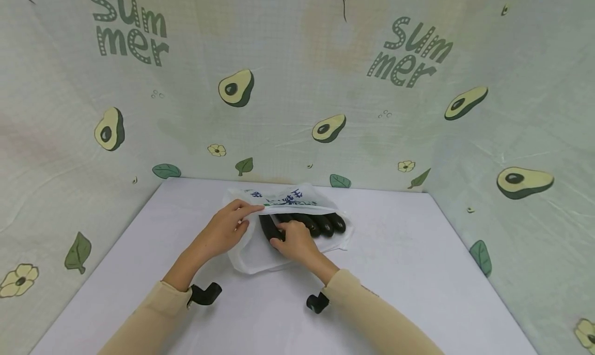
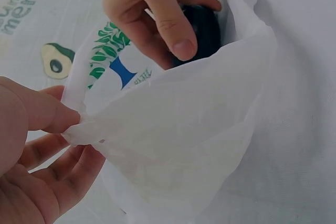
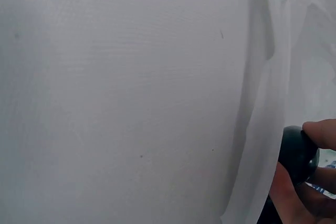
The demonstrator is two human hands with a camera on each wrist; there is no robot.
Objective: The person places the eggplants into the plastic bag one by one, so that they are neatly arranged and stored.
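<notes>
A white plastic bag (image 1: 251,254) with blue and green print lies on the table, its mouth lifted. Several dark, glossy eggplants (image 1: 327,226) lie side by side at the bag's opening. The thumb and fingers of my left hand (image 1: 223,231) pinch the bag's edge (image 2: 84,129), seen closely in the left wrist view. With its thumb and fingers around the near end, my right hand (image 1: 297,241) grips the leftmost eggplant (image 1: 267,226). In the right wrist view, that eggplant's rounded end (image 3: 296,153) shows between the fingers; the bag hides part of it.
The white table (image 1: 395,272) extends around the bag on all sides. Behind it hangs a pale cloth (image 1: 288,50) printed with avocados and leaves. Black wrist devices (image 1: 206,294) sit under both sleeves.
</notes>
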